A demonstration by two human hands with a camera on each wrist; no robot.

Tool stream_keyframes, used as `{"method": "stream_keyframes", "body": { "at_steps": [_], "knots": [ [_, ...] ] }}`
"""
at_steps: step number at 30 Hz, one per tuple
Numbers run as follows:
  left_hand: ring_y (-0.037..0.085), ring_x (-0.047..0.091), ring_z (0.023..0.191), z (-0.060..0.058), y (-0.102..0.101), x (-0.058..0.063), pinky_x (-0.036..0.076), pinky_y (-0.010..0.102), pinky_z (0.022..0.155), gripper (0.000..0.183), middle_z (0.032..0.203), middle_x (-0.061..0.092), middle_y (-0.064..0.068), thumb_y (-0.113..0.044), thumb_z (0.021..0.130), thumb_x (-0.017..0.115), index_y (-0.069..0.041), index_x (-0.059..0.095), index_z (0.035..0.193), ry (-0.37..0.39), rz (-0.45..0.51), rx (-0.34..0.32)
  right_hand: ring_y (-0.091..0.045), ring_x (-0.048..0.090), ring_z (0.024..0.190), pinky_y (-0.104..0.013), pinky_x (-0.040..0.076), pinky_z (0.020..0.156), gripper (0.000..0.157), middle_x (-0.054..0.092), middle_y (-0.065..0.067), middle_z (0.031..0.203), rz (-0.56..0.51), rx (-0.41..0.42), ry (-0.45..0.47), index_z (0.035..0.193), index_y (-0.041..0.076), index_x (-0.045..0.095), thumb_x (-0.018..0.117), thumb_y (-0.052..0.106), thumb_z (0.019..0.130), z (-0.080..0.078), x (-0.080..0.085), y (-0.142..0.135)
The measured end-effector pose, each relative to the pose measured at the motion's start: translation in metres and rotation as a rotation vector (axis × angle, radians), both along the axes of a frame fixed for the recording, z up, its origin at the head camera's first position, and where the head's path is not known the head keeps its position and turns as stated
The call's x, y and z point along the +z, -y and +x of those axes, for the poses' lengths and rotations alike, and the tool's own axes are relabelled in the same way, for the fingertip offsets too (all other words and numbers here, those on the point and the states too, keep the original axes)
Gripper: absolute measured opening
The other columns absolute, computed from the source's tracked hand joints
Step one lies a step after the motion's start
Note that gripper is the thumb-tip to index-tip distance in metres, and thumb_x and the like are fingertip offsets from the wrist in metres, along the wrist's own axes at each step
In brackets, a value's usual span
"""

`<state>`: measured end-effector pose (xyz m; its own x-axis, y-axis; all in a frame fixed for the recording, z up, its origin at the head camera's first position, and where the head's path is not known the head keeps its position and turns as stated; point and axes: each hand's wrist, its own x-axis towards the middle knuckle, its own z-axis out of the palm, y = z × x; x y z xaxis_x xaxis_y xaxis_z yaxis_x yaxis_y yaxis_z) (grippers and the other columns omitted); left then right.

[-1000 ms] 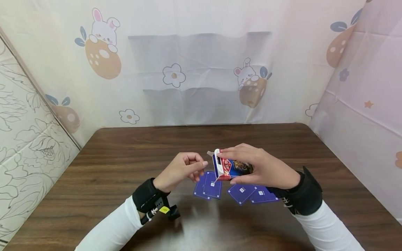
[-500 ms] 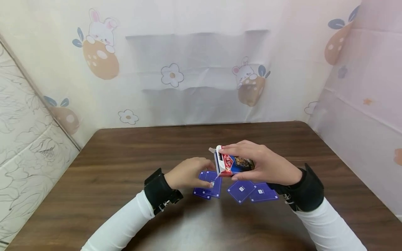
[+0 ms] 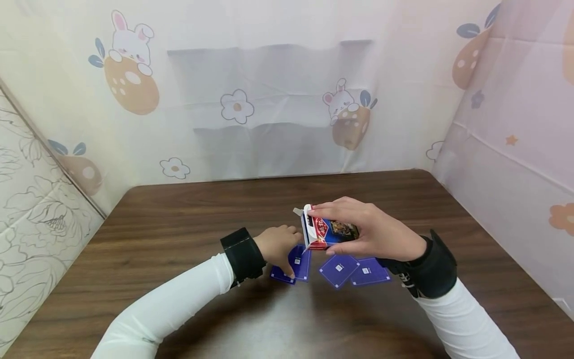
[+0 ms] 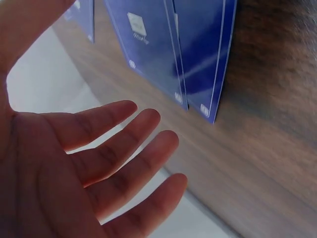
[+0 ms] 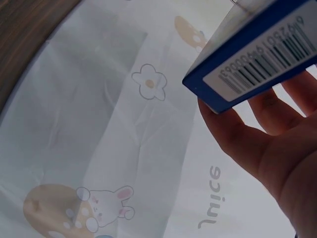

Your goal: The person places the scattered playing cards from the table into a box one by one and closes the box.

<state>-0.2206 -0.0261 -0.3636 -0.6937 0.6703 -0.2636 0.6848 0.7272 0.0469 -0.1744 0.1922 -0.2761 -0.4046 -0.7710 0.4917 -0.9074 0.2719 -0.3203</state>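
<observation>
My right hand (image 3: pixel 376 230) grips a blue and red playing card box (image 3: pixel 326 230) above the table, thumb on the near side and fingers on the far side. The box's end flap stands open toward the left. In the right wrist view, a barcode shows on the blue end of the box (image 5: pixel 257 64). My left hand (image 3: pixel 279 243) hovers over two overlapping purple cards (image 3: pixel 300 260), partly covering them. The left wrist view shows its fingers (image 4: pixel 143 158) spread and relaxed, apart from the cards (image 4: pixel 158 39), with nothing held.
Two more purple cards (image 3: pixel 339 270) lie face down and overlapping to the right, below the box. Everything rests on a brown wooden table (image 3: pixel 197 214). Patterned cloth (image 3: pixel 269 149) hangs along its far edge, and more cloth (image 3: pixel 502 189) at the right.
My left hand has come forward and turned palm down over the left pair of cards, its fingers spreading. My right hand keeps its grip on the box, nearly still. The head view has shifted slightly.
</observation>
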Motion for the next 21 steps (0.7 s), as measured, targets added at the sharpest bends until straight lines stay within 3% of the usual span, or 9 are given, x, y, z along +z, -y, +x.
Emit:
{"method": "stream_keyframes", "body": {
  "at_steps": [11,21],
  "knots": [
    [0.020,0.051,0.111,-0.001,-0.013,-0.005,0.044,0.041,0.097,0.097,0.122,0.055,0.003,-0.055,0.055,0.083,-0.015,0.048,0.136,0.033,-0.038,0.027,-0.018,0.054,0.109,-0.026,0.052,0.078,0.068,0.059,-0.010,0.128,0.002,-0.010,0.025,0.131,0.008,0.054,0.083,0.012,0.069,0.001,0.002,-0.005],
    [0.022,0.050,0.113,-0.005,-0.016,0.001,0.040,0.043,0.099,0.104,0.120,0.055,0.006,-0.053,0.053,0.086,-0.017,0.042,0.140,0.061,-0.033,0.051,-0.016,0.054,0.105,-0.024,0.051,0.074,0.069,0.059,-0.010,0.127,-0.007,-0.004,0.023,0.131,0.009,0.054,0.083,0.010,0.068,0.000,0.001,-0.007]
  ]
}}
